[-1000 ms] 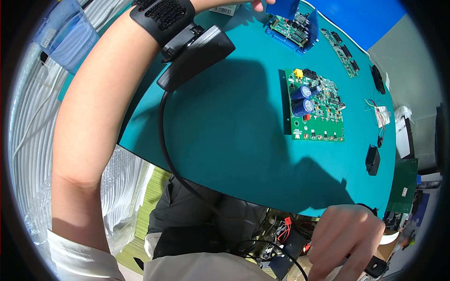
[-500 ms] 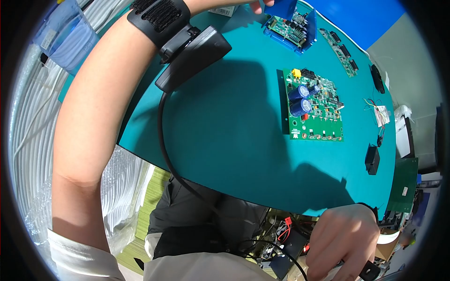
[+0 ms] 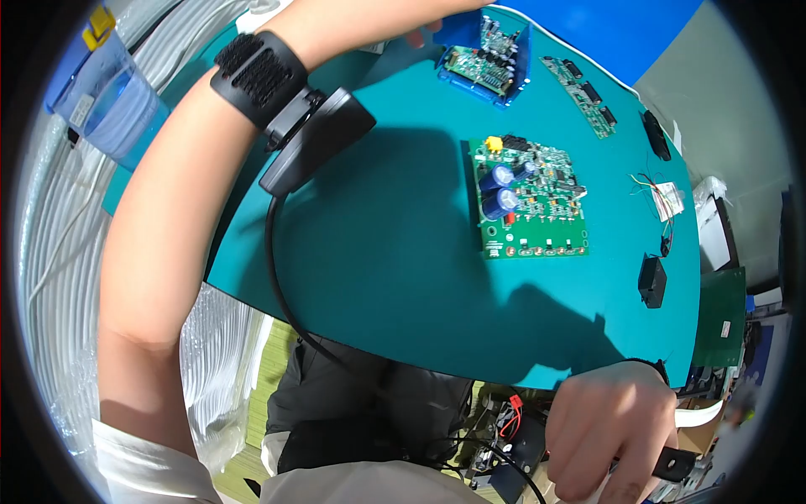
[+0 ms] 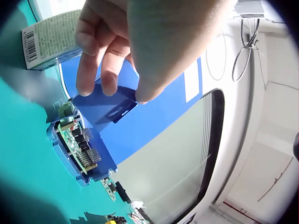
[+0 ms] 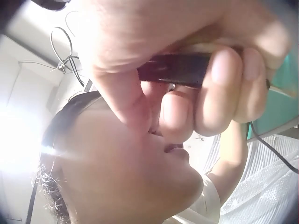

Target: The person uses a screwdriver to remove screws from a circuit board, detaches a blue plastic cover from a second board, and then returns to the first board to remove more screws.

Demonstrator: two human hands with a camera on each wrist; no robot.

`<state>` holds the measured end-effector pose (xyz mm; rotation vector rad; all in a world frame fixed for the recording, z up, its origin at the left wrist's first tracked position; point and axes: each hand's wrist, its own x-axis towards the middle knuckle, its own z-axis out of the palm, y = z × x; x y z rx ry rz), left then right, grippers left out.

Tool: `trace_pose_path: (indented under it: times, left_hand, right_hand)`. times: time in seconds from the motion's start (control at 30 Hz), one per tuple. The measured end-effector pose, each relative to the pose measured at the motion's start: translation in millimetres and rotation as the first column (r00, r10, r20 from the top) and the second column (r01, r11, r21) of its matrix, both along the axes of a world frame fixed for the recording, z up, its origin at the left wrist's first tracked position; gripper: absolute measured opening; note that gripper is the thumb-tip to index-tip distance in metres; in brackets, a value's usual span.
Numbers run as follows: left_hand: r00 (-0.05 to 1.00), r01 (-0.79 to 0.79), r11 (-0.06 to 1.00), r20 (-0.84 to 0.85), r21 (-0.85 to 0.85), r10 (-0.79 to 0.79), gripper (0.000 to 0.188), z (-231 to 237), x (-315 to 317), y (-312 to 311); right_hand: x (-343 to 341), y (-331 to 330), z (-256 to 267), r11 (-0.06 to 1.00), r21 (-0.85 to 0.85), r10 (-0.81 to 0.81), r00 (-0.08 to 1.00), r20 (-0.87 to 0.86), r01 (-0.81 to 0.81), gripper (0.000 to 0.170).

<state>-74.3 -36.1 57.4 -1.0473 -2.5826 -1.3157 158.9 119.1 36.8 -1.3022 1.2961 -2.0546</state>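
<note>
A blue metal case (image 3: 520, 63) with a green circuit board (image 4: 77, 144) inside stands at the table's far side. In the left wrist view, my left hand (image 4: 110, 51) holds the case's raised side panel (image 4: 105, 109), fingers over its face and thumb at its edge. From the head view, only a few of those fingertips show beside the panel. Low on the right, past the table's front edge, my right hand (image 3: 613, 428) grips a dark handle (image 5: 175, 70). A small hole marks the handle's black end (image 3: 674, 464); the rest is covered by the fingers.
A large green circuit board (image 3: 533, 202) with blue capacitors lies mid-table. Behind it are a narrow board (image 3: 583, 97) and a black object (image 3: 656, 136). A black box (image 3: 652, 281) sits at right. A printed carton (image 4: 51, 42) stands near my left hand. A cable (image 3: 277, 269) hangs from my left wrist camera.
The head view has turned, so the table and boards appear further left. My right hand has tilted slightly, with more of the black handle end showing. The left hand stays by the case.
</note>
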Motion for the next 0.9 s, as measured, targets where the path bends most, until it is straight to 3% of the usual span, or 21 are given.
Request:
trace_pose_path:
  times: [0.1, 0.23, 0.3, 0.37, 0.4, 0.5, 0.57, 0.73, 0.8, 0.9]
  left_hand:
    - [0.997, 0.033, 0.999, 0.067, 0.021, -0.035, 0.039, 1.1, -0.9, 1.3]
    - [0.996, -0.035, 0.998, 0.085, 0.052, 0.03, 0.036, 3.1, 5.6, 2.5]
    - [0.996, -0.027, 0.996, 0.087, 0.079, 0.02, 0.036, -8.6, -7.3, 3.1]
    - [0.993, -0.017, 0.996, -0.115, 0.084, 0.027, 0.042, -21.7, -21.7, 4.6]
    - [0.994, 0.005, 0.995, -0.107, 0.097, 0.005, 0.043, -23.3, -24.8, 4.3]
    - [0.993, 0.032, 0.996, -0.114, 0.085, -0.022, 0.042, -23.9, -25.0, 3.7]
    - [0.991, 0.042, 0.996, -0.128, 0.074, -0.032, 0.041, -22.9, -21.1, 4.4]
    - [0.994, 0.084, 0.966, -0.091, 0.244, -0.063, 0.045, -12.1, 2.0, 5.3]
    - [0.993, 0.11, 0.964, -0.077, 0.243, -0.094, 0.044, -5.9, 8.1, 3.5]
    - [0.983, 0.177, 0.957, -0.004, 0.23, -0.181, 0.042, -0.3, 15.3, 1.8]
  right_hand:
    - [2.7, 0.5, 2.2, 0.999, -0.049, 0.005, 0.999, 0.053, -0.003, 0.036]
    - [1.2, 9.3, 8.5, 0.999, -0.035, 0.004, 0.999, 0.032, -0.003, 0.035]
    - [-0.6, 18.8, 8.7, 0.993, 0.022, 0.114, 0.992, 0.059, -0.115, 0.014]
    - [4.4, 9.6, 12.1, 0.999, -0.016, 0.033, 0.997, 0.069, -0.032, 0.024]
    - [7.8, 5.7, 14.0, 0.998, -0.051, -0.041, 0.995, 0.09, 0.046, 0.033]
    - [16.6, 3.4, 17.7, 0.993, -0.068, -0.087, 0.983, 0.16, 0.099, 0.031]
    - [18.0, 2.3, 19.0, 0.992, -0.066, -0.093, 0.985, 0.147, 0.103, 0.031]
    - [17.5, 3.7, 22.2, 0.994, -0.051, -0.089, 0.991, 0.103, 0.095, 0.03]
    - [13.1, 5.9, 23.6, 1.0, -0.009, -0.01, 1.0, 0.003, 0.01, 0.029]
    - [14.4, 4.2, 21.6, 1.0, -0.019, -0.02, 0.999, -0.037, 0.02, 0.029]
